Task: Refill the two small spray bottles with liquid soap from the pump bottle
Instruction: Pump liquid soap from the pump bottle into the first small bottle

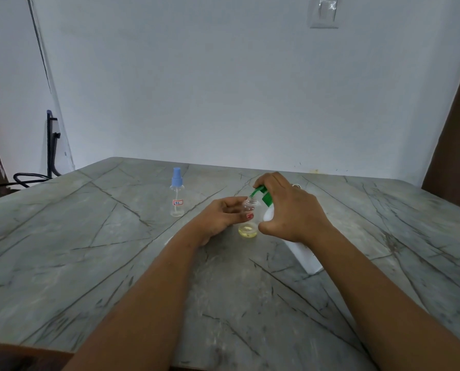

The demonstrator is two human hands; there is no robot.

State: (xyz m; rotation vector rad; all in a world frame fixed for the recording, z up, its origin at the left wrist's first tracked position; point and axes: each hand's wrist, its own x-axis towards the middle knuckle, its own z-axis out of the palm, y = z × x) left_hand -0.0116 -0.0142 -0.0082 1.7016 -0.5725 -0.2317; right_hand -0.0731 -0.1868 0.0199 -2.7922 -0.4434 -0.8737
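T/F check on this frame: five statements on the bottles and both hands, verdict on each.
1. The small clear uncapped bottle is held in the left hand. True.
2. The clear spray bottle with the blue cap lies on its side. False: it stands upright on the grey veined table, apart from both hands.
3. The right hand grips the green pump head of the white pump bottle. True.
4. The held bottle is full to the neck. False: only a shallow layer of yellowish liquid sits at its bottom.
5. The green spout sits at the held bottle's open neck. True.
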